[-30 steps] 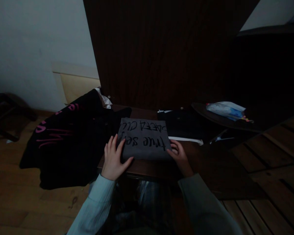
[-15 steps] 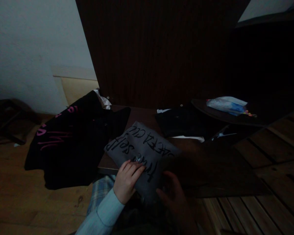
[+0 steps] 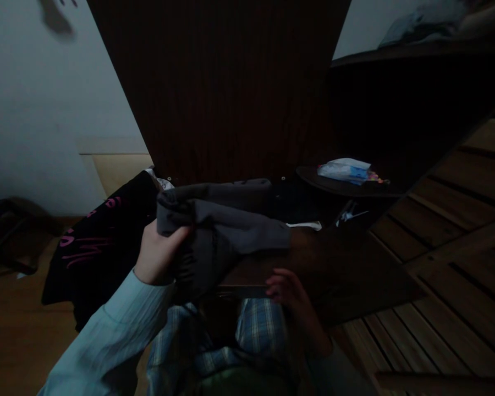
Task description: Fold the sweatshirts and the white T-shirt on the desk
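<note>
My left hand (image 3: 160, 250) is closed around one side of a grey garment with black lettering (image 3: 231, 220), the thumb over the near face. The garment is lifted and partly unfolded, stretching to the right above the dark wooden surface (image 3: 251, 270). My right hand (image 3: 284, 287) is apart from it, low on the right, with its fingers loosely bent and nothing visible in them. To the left hangs a black garment with pink lettering (image 3: 91, 245), partly hidden by my left hand and sleeve.
A dark wooden panel (image 3: 223, 93) rises behind the surface. On a rounded shelf (image 3: 313, 184) at the right lies a white and blue plastic packet (image 3: 344, 170). Dark folded cloth (image 3: 295, 201) sits below it. Slatted wood (image 3: 449, 236) lies at the far right.
The grey garment has gone from lying flat, folded, to being held up and opening out. My left hand has moved left and up with it; my right hand has come away from it.
</note>
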Tool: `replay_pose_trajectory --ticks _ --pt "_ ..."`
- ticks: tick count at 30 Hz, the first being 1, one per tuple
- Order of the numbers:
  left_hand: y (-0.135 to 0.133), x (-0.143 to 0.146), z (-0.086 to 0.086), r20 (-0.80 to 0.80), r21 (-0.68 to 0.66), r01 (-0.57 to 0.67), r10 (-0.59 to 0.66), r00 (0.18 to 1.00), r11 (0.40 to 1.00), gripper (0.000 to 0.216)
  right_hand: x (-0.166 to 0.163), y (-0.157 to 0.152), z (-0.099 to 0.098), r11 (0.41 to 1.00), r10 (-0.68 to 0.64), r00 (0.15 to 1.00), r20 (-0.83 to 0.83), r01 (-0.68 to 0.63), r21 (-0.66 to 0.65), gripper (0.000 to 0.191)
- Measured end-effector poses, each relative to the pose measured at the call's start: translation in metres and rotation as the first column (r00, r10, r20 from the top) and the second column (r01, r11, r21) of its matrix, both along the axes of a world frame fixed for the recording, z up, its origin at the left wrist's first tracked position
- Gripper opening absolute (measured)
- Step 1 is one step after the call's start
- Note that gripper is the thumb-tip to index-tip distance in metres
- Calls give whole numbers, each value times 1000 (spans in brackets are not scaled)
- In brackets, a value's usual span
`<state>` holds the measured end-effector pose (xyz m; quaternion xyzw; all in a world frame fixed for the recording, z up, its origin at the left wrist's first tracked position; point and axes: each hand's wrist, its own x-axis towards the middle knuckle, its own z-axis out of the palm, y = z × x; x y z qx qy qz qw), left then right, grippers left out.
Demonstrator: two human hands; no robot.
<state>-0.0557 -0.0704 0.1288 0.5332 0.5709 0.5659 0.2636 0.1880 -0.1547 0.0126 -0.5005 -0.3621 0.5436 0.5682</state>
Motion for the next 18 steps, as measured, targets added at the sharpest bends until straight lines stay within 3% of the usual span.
replay_pose_trajectory --ticks 3,6,13,18 --pt "10 -2 -5 366 -197 24 51 929 980 29 -5 2 -3 996 85 996 12 -85 -25 42" --pt "21 -9 -29 567 -384 135 118 815 913 25 -8 3 -4 990 129 991 22 -127 -63 43" --pt "30 -37 -92 621 -594 197 289 729 780 13 -6 4 -18 963 187 982 33 -177 -201 45" --pt "24 -39 -102 645 -541 201 249 723 816 15 -21 2 -35 938 277 961 -1 -270 -219 52"
